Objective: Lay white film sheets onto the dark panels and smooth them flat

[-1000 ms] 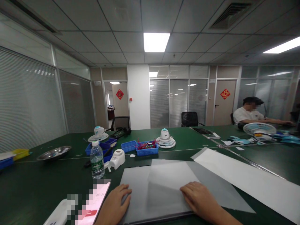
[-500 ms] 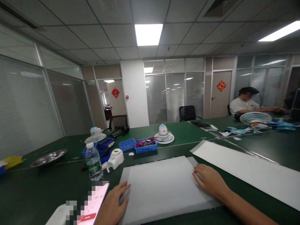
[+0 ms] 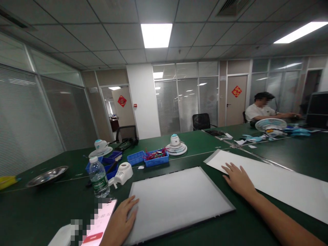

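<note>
A flat, pale grey-white rectangular panel [image 3: 176,201] with a thin dark edge lies on the green table in front of me. My left hand [image 3: 121,215] rests at its left edge, fingers spread over the border. To the right of the panel, my right hand [image 3: 238,177] is open above the near edge of a long white sheet [image 3: 287,184]. Its fingertips overlap the sheet's left part; whether they touch it I cannot tell. Neither hand grips anything.
Left of the panel are a water bottle [image 3: 98,179], a lit phone [image 3: 102,218] and a white plastic housing [image 3: 124,173]. Beyond are a blue bin [image 3: 156,161] of wires, fan parts [image 3: 176,147] and a metal dish [image 3: 47,176]. A person [image 3: 261,109] sits at far right.
My right hand has left the panel's right edge and moved right to the long white sheet. My left hand stays at the panel's left edge. The view has shifted slightly right.
</note>
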`<state>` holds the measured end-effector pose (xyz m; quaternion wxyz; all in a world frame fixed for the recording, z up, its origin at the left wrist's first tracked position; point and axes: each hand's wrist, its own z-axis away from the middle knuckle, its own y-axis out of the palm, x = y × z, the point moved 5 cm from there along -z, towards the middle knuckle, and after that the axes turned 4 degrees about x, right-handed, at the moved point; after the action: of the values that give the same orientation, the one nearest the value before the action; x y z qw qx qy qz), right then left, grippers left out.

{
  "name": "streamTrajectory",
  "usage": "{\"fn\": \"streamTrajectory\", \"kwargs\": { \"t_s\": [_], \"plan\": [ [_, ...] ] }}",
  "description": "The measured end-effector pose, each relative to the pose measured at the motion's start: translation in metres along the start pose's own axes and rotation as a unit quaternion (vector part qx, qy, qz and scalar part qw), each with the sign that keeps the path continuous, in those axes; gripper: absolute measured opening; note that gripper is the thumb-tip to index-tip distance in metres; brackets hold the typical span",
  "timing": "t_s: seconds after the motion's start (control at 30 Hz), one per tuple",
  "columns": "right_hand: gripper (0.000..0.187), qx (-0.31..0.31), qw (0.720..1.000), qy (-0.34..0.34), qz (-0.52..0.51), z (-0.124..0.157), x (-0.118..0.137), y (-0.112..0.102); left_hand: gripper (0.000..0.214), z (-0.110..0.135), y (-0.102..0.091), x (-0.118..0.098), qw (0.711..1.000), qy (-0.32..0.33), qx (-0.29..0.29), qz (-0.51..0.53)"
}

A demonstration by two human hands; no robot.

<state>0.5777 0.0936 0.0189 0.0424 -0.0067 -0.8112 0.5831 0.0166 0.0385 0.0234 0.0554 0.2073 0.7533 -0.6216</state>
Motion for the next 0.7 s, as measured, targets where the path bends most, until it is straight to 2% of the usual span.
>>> {"fn": "streamTrajectory", "kwargs": {
  "t_s": [0.07,0.13,0.23,0.33,0.43,0.5,0.6,0.7],
  "plan": [
    [0.051,0.014,0.999,0.042,0.004,0.001,-0.025,0.001,0.048,0.001,0.001,-0.003,1.000,0.004,0.009,-0.006],
    [0.045,0.035,0.997,0.061,0.005,0.003,-0.038,0.003,0.050,0.002,0.002,-0.008,1.000,0.004,0.022,-0.008],
    [0.036,0.052,0.996,0.068,0.013,0.005,-0.037,0.000,0.052,0.004,0.003,-0.016,0.999,-0.007,0.051,-0.015],
    [0.036,0.042,0.996,0.073,0.029,0.003,-0.019,-0.009,0.052,0.005,0.002,-0.021,0.997,-0.017,0.069,-0.027],
    [0.033,0.023,0.998,0.048,0.034,0.006,0.012,-0.024,0.051,0.005,0.002,-0.021,0.997,-0.020,0.070,-0.028],
    [0.030,0.015,0.999,0.006,0.031,0.013,0.042,-0.033,0.050,0.005,0.004,-0.016,0.998,-0.018,0.061,-0.020],
    [0.027,-0.019,0.991,-0.130,0.008,0.037,0.104,-0.043,0.051,0.005,0.009,-0.007,0.999,-0.011,0.048,0.010],
    [0.025,-0.063,0.955,-0.289,-0.024,0.072,0.165,-0.047,0.051,0.006,0.014,0.002,0.997,-0.013,0.040,0.061]
  ]
}}
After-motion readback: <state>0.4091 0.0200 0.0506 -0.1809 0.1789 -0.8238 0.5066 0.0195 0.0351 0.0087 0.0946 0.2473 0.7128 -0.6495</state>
